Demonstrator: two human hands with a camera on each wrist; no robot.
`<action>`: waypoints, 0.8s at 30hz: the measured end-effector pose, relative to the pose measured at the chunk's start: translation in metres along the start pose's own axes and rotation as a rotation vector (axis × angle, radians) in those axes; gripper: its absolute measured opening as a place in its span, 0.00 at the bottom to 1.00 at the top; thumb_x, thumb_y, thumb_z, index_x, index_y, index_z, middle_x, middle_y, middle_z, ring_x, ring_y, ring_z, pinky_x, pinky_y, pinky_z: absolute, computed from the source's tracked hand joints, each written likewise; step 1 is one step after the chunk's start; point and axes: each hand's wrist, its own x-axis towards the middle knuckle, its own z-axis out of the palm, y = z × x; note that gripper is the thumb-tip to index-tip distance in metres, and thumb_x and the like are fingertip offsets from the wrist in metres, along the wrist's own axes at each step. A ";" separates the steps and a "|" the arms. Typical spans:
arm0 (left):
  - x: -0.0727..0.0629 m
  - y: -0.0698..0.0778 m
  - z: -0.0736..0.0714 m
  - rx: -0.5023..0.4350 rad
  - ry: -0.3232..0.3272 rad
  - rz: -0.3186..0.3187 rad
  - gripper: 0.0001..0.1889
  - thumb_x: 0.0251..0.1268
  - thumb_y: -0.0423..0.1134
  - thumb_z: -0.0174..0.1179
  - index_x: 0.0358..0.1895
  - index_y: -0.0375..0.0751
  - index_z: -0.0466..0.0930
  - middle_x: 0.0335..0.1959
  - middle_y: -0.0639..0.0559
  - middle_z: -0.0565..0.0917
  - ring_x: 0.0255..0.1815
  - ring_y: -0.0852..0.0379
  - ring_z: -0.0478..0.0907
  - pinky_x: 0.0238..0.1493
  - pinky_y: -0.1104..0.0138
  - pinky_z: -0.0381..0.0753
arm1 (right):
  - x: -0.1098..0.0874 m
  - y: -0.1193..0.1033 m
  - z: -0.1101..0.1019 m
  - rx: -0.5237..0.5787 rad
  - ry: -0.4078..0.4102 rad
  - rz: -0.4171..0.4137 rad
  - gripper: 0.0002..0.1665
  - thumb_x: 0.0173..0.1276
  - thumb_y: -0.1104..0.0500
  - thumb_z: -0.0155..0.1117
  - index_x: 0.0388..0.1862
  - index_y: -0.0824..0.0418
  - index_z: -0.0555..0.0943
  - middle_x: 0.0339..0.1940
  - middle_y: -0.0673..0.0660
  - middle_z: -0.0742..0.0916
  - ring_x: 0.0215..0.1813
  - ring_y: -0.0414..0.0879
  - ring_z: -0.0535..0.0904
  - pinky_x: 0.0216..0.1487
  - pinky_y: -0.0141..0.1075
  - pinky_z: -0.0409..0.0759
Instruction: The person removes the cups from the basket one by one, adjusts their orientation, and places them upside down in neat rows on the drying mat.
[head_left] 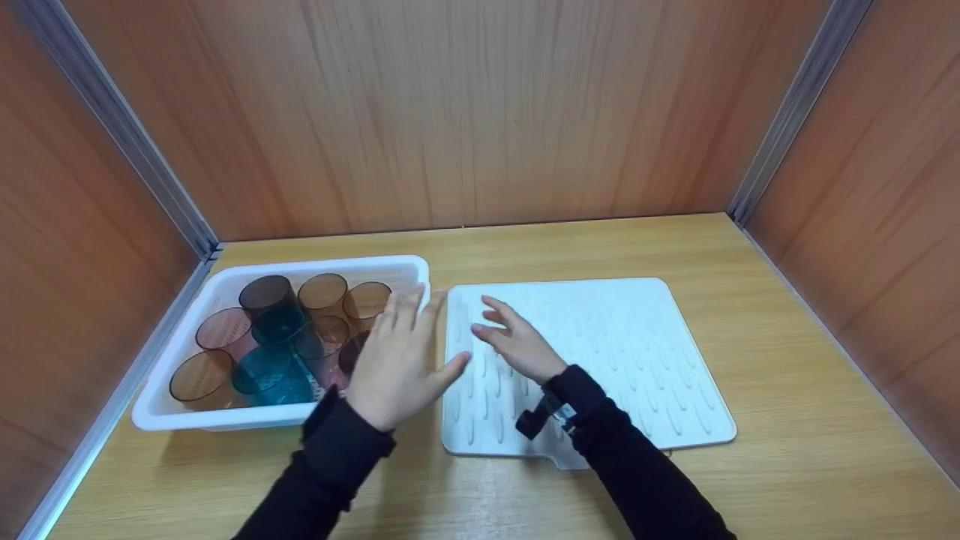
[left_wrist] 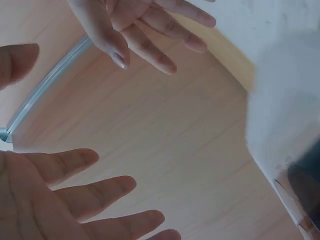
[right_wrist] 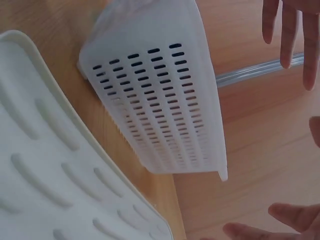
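Observation:
My left hand (head_left: pixel 401 360) hovers with spread fingers near the right end of a white basket (head_left: pixel 214 420). Several see-through cups stand in the basket, among them a teal cup (head_left: pixel 271 375), an amber cup (head_left: pixel 202 379), a pink cup (head_left: pixel 225 330) and a dark grey cup (head_left: pixel 268 294). Part of the basket's right side is hidden behind that hand. Over the left part of a white ridged drying mat (head_left: pixel 600 315) is my right hand (head_left: pixel 520 341), its fingers loosely bent and holding nothing. In the left wrist view both hands are bare and apart.
The basket and mat lie side by side on a wooden table (head_left: pixel 810 390), a narrow gap between them. Wood-grain panels (head_left: pixel 480 112) stand at the back and both sides, with metal corner posts (head_left: pixel 795 97). Slots pierce the basket's side wall (right_wrist: pixel 155 100).

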 end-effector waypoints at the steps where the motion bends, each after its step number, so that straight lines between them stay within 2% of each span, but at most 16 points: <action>1: -0.002 -0.005 -0.003 0.002 -0.007 -0.007 0.42 0.59 0.60 0.63 0.72 0.40 0.64 0.71 0.32 0.67 0.72 0.28 0.61 0.71 0.41 0.61 | 0.002 -0.001 0.005 -0.006 -0.012 0.001 0.41 0.71 0.40 0.58 0.78 0.48 0.57 0.75 0.63 0.68 0.73 0.60 0.67 0.70 0.53 0.69; 6: -0.011 -0.030 -0.016 0.003 -0.035 -0.065 0.36 0.56 0.52 0.69 0.64 0.34 0.72 0.63 0.31 0.75 0.65 0.31 0.70 0.65 0.42 0.70 | 0.008 -0.007 0.029 -0.028 -0.065 -0.010 0.41 0.72 0.42 0.58 0.77 0.55 0.59 0.71 0.64 0.72 0.69 0.59 0.72 0.66 0.48 0.75; 12: -0.009 -0.051 -0.021 -0.011 -0.160 -0.151 0.26 0.57 0.48 0.70 0.51 0.31 0.79 0.49 0.34 0.82 0.45 0.40 0.79 0.50 0.47 0.81 | 0.014 -0.009 0.055 -0.044 -0.061 -0.018 0.39 0.71 0.45 0.60 0.74 0.62 0.64 0.60 0.61 0.80 0.59 0.53 0.78 0.56 0.42 0.80; 16: -0.003 -0.057 -0.017 -0.001 -0.256 -0.164 0.22 0.57 0.46 0.70 0.48 0.31 0.81 0.39 0.37 0.84 0.35 0.45 0.80 0.42 0.50 0.83 | 0.015 -0.008 0.070 -0.058 -0.060 -0.047 0.29 0.71 0.49 0.60 0.67 0.60 0.72 0.52 0.57 0.83 0.54 0.48 0.78 0.51 0.38 0.79; 19: 0.001 -0.059 -0.014 0.004 -0.321 -0.177 0.17 0.57 0.43 0.70 0.43 0.33 0.84 0.36 0.40 0.85 0.31 0.48 0.79 0.39 0.52 0.83 | 0.015 -0.005 0.076 -0.047 -0.053 -0.058 0.25 0.72 0.51 0.60 0.64 0.60 0.74 0.50 0.56 0.84 0.52 0.47 0.79 0.49 0.37 0.80; 22: 0.004 -0.059 -0.012 -0.004 -0.356 -0.182 0.10 0.58 0.40 0.68 0.37 0.37 0.85 0.31 0.44 0.86 0.28 0.50 0.78 0.33 0.55 0.81 | 0.014 -0.002 0.080 -0.020 -0.042 -0.072 0.26 0.72 0.53 0.60 0.64 0.62 0.74 0.51 0.58 0.83 0.52 0.49 0.81 0.49 0.38 0.81; 24: 0.005 -0.060 -0.011 -0.019 -0.355 -0.180 0.04 0.58 0.37 0.67 0.32 0.39 0.85 0.27 0.47 0.85 0.24 0.52 0.77 0.29 0.58 0.78 | 0.014 -0.001 0.082 -0.003 -0.041 -0.078 0.27 0.72 0.52 0.60 0.66 0.62 0.73 0.53 0.59 0.83 0.54 0.50 0.81 0.51 0.39 0.81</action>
